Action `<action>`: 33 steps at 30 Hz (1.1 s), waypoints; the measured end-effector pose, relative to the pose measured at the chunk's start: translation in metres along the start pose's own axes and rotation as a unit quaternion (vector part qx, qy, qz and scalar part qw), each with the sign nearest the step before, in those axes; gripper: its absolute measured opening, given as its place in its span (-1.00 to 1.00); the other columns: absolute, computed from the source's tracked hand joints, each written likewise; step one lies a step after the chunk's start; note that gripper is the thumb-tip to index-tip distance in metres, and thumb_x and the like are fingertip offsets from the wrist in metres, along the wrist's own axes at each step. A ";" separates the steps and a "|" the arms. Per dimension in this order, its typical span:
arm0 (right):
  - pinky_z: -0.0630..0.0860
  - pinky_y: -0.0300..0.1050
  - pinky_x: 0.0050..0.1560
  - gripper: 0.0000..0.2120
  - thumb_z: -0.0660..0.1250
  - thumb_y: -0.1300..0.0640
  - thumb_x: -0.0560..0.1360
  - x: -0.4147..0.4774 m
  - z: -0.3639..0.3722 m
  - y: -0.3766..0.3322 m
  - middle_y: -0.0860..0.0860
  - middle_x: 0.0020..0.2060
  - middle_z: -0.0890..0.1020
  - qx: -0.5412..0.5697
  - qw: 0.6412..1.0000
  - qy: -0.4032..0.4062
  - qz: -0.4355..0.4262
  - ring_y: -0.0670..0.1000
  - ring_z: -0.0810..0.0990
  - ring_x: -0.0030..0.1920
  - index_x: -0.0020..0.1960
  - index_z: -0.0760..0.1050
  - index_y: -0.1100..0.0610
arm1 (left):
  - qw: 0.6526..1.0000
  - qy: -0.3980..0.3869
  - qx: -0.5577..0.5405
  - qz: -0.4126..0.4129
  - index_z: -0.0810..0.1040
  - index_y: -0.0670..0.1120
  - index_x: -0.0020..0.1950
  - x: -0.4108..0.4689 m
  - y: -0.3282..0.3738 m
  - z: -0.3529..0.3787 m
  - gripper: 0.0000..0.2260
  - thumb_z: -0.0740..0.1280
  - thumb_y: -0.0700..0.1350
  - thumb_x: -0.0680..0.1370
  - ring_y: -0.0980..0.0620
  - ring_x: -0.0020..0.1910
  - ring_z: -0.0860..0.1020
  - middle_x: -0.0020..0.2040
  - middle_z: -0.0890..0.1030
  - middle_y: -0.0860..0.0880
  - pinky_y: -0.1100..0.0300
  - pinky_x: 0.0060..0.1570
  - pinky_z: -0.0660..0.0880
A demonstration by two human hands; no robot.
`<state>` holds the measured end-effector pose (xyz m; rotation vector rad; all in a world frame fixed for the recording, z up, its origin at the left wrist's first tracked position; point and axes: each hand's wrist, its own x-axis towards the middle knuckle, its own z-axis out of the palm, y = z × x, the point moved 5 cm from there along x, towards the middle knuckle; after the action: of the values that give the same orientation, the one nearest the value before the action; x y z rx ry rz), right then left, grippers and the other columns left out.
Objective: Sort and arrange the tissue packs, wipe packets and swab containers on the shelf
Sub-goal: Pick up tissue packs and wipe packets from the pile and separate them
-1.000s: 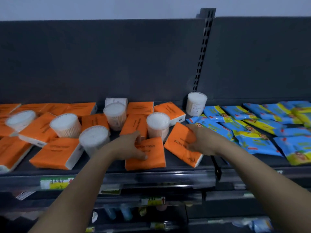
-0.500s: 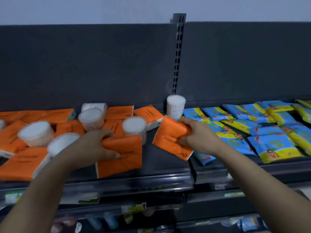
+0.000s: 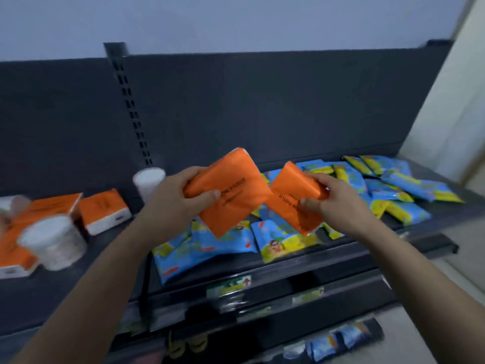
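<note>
Dark shelf (image 3: 110,248) against a grey back panel (image 3: 262,106). Right bay: blue-yellow wipe packets (image 3: 388,190), loose and overlapping. Left bay: orange tissue packs (image 3: 103,211) and white swab containers (image 3: 52,243), blurred. Above the wipes, both hands curl round orange packs: left hand (image 3: 168,203) grips the left tissue pack (image 3: 233,190), right hand (image 3: 338,198) grips the right tissue pack (image 3: 291,200), corners touching.

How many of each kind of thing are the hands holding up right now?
orange tissue packs: 2, one in the left hand, one in the right hand
blue and yellow wipe packets: 0, all on the shelf
white swab containers: 0, all on the shelf
Total held: 2
</note>
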<state>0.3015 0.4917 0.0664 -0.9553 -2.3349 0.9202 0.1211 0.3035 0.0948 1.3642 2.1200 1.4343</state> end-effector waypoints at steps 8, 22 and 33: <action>0.38 -0.14 -0.12 -0.59 0.39 0.27 0.37 0.001 -0.102 0.099 0.07 -0.07 0.59 -0.022 0.993 0.086 0.080 0.08 0.54 -0.08 0.20 0.50 0.07 | 0.994 -0.100 -0.017 0.043 0.57 0.15 0.02 0.065 0.039 0.126 -0.68 0.45 -0.10 0.30 0.24 -0.22 0.57 -0.12 0.63 0.10 0.33 -0.21 0.51; 0.36 -0.18 -0.06 -0.57 0.40 0.25 0.39 0.107 -0.204 0.195 0.01 -0.05 0.56 -0.127 0.978 0.138 0.088 0.04 0.52 -0.03 0.24 0.48 0.05 | 0.994 -0.081 -0.047 0.050 0.50 0.17 0.00 0.214 0.049 0.252 -0.73 0.43 -0.16 0.44 0.26 -0.23 0.54 -0.13 0.58 0.14 0.35 -0.26 0.42; 0.34 -0.20 -0.07 -0.55 0.40 0.25 0.38 0.216 -0.226 0.250 0.09 0.04 0.58 -0.145 0.983 0.101 0.052 0.09 0.52 0.01 0.25 0.45 0.11 | 0.999 -0.030 -0.034 0.006 0.54 -0.01 0.02 0.283 0.035 0.302 -0.76 0.45 -0.21 0.41 0.20 -0.22 0.54 -0.15 0.59 0.05 0.35 -0.20 0.45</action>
<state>0.4074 0.8776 0.0706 -1.2355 -2.2980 0.4991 0.1807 0.7125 0.0566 1.3803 2.0115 1.4381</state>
